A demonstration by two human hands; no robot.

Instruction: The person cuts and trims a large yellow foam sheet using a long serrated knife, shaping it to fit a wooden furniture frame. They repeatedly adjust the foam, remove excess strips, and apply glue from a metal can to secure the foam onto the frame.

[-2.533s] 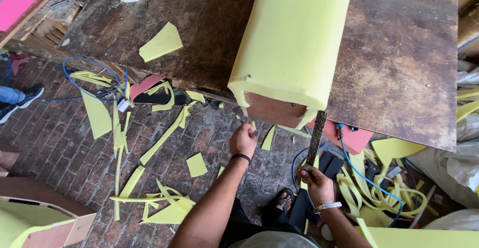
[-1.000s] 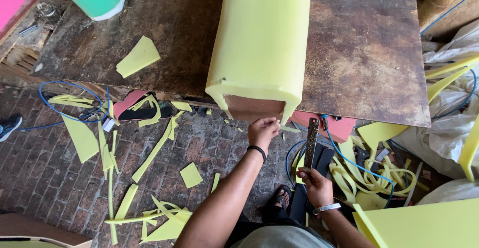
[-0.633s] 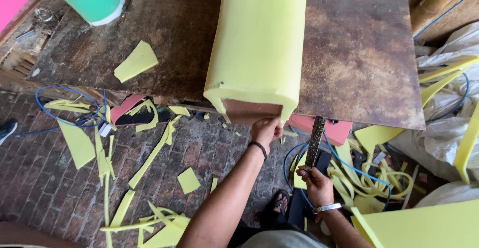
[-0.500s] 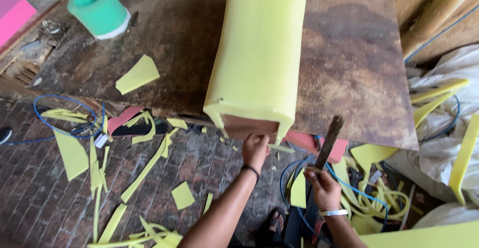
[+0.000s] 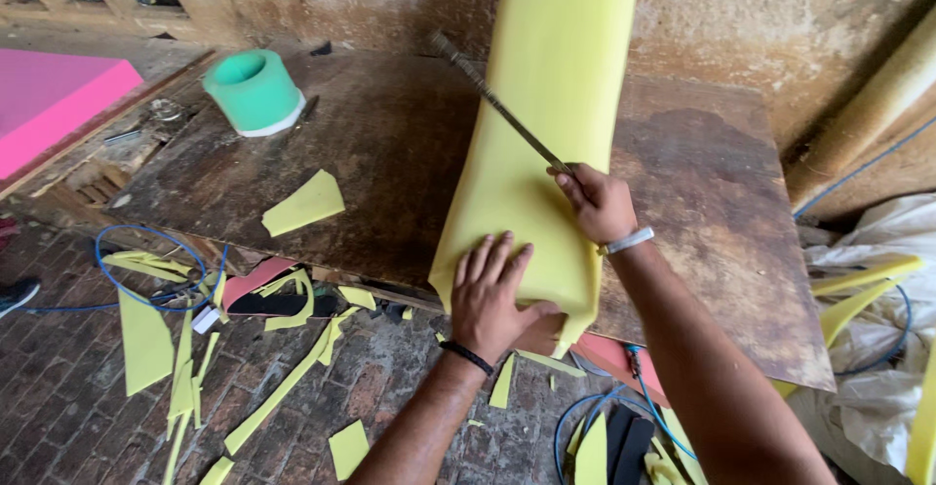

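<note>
Head view: a long yellow foam slab (image 5: pixel 546 124) lies lengthwise on the dark, stained worktop (image 5: pixel 390 154), its near end overhanging the front edge and its far end rising out of the top of the picture. The left hand (image 5: pixel 497 295) is pressed flat on the near end of the foam, fingers spread and pointing away from the body, thumb hooked round the foam's lower edge; the forearm runs up from the bottom of the picture, with a dark band at the wrist. The right hand (image 5: pixel 600 202) is closed in a fist round the handle of a long thin blade (image 5: pixel 497 105), knuckles resting on the foam's right part; the blade slants up and to the left across the foam, its tip past the foam's left edge. A light band sits on the right wrist, and the arm enters from the lower right. On the worktop, well left of the foam, stand a green roll (image 5: pixel 253 90) and a loose yellow offcut (image 5: pixel 304 204). Yellow scraps (image 5: pixel 146 344) and a blue cable (image 5: pixel 146 271) lie on the brick floor (image 5: pixel 58 397). A pink slab (image 5: pixel 54 105) is at far left.
</note>
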